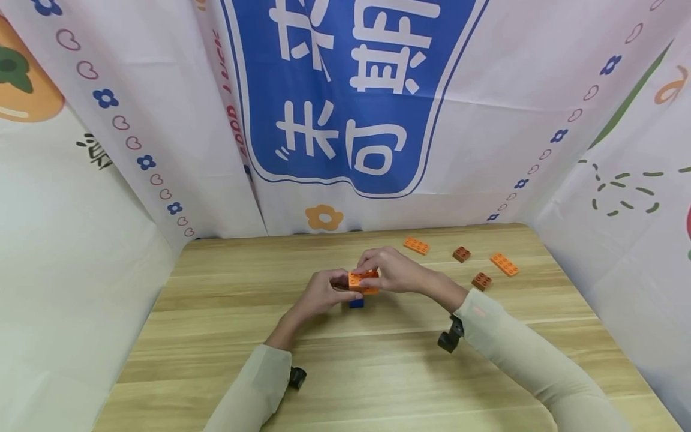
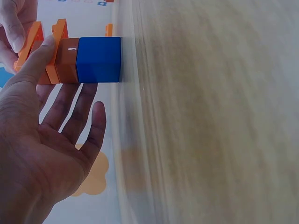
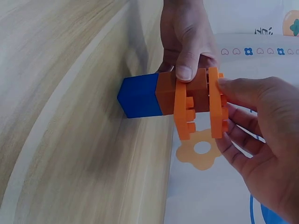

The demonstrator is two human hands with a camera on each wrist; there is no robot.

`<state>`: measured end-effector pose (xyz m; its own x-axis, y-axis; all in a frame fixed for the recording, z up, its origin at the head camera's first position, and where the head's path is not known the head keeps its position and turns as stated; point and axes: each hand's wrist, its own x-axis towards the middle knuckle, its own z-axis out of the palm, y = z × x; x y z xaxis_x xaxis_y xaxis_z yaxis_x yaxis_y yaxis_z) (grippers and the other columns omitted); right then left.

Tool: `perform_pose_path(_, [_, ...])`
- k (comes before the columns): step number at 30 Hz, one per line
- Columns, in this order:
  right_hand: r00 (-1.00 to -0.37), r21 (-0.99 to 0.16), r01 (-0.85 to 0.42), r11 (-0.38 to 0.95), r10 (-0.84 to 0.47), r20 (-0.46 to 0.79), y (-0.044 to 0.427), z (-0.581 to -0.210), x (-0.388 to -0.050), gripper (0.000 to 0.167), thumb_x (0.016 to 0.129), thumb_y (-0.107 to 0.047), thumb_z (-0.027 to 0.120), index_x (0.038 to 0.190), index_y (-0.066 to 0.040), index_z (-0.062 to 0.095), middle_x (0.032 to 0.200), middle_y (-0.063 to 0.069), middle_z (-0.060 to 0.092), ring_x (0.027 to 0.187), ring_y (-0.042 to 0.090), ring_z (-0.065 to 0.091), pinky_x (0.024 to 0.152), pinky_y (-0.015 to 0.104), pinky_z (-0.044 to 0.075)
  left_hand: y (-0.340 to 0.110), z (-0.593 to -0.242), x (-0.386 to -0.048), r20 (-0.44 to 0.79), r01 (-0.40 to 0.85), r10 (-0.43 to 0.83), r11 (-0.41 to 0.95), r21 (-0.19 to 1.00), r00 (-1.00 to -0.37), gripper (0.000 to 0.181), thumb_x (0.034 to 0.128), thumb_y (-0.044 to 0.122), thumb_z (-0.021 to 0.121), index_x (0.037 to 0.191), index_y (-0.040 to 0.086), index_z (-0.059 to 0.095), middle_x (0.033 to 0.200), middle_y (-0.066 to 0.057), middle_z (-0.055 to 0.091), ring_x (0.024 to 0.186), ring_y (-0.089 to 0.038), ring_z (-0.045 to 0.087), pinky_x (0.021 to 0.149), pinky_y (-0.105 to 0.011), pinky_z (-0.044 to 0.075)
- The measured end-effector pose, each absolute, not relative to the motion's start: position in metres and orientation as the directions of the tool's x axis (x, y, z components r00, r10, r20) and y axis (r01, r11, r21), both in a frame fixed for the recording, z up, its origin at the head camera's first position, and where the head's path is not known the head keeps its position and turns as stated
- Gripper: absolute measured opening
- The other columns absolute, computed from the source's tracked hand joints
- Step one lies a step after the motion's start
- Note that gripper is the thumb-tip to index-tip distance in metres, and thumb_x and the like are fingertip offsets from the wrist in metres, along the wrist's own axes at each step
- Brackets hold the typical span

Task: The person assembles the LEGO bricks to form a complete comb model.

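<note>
Holding a brick stack (image 2: 67,63) near the middle of the table (image 1: 388,372), clamped by its sides in the left hand's grip (image 1: 324,292). Pinching its top orange plate (image 3: 216,107) in the right hand's grip (image 1: 396,271). Rising from a blue brick (image 3: 140,95) through a lower brown brick (image 3: 165,91), lower orange plate (image 3: 181,112) and upper brown brick (image 3: 200,95). Farther right, also showing two loose orange plates (image 1: 504,264) and two loose brown bricks (image 1: 481,281).
</note>
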<state>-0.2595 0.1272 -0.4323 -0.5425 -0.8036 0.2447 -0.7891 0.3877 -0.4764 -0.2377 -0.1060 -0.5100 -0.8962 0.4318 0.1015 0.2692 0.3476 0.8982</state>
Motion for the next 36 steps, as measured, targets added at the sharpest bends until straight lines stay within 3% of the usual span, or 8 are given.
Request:
perform_pose_path(16, [-0.567,-0.509,-0.76,0.405,-0.795,0.213,0.125,-0.4283,-0.2601,0.025,0.092,-0.007,0.083,0.116,-0.002,0.081,0.103,0.003,0.075,0.095,0.014,0.071,0.084,0.03,0.059,-0.1064,-0.5061,-0.2383,0.102,0.275,0.446,0.343,0.898,-0.889,0.026,0.0891,0.021,0.089,0.111,0.01,0.079,0.103,-0.003,0.079,0.092,-0.016,0.074,0.082,-0.028,0.061])
perform_pose_path(22, [-0.566,-0.507,-0.76,0.407,-0.797,0.208,0.1227,-0.427,-0.2587,0.025,0.093,-0.008,0.083,0.117,-0.002,0.081,0.103,0.003,0.075,0.093,0.014,0.07,0.082,0.035,0.061,-0.1074,-0.5054,-0.238,0.104,0.275,0.444,0.341,0.899,-0.89,0.025,0.0891,0.02,0.089,0.11,0.01,0.079,0.102,-0.003,0.079,0.091,-0.017,0.074,0.08,-0.028,0.061])
perform_pose_path(29, [-0.588,-0.509,-0.75,0.422,-0.777,0.222,0.1248,-0.4317,-0.2564,0.026,0.092,-0.01,0.084,0.117,-0.003,0.081,0.103,0.002,0.075,0.095,0.014,0.071,0.086,0.03,0.059,-0.1066,-0.5051,-0.2387,0.098,0.276,0.447,0.353,0.894,-0.889,0.026,0.0889,0.021,0.089,0.11,0.01,0.079,0.101,-0.002,0.079,0.09,-0.016,0.073,0.08,-0.028,0.061])
perform_pose_path(36, [-0.608,-0.507,-0.742,0.438,-0.76,0.232,0.1247,-0.4359,-0.2537,0.025,0.093,-0.014,0.084,0.116,-0.006,0.082,0.104,0.003,0.076,0.094,0.016,0.071,0.084,0.036,0.061,-0.1062,-0.5046,-0.2379,0.083,0.261,0.439,0.364,0.894,-0.895,0.026,0.0886,0.02,0.089,0.111,0.01,0.079,0.102,-0.001,0.079,0.091,-0.015,0.073,0.081,-0.028,0.061])
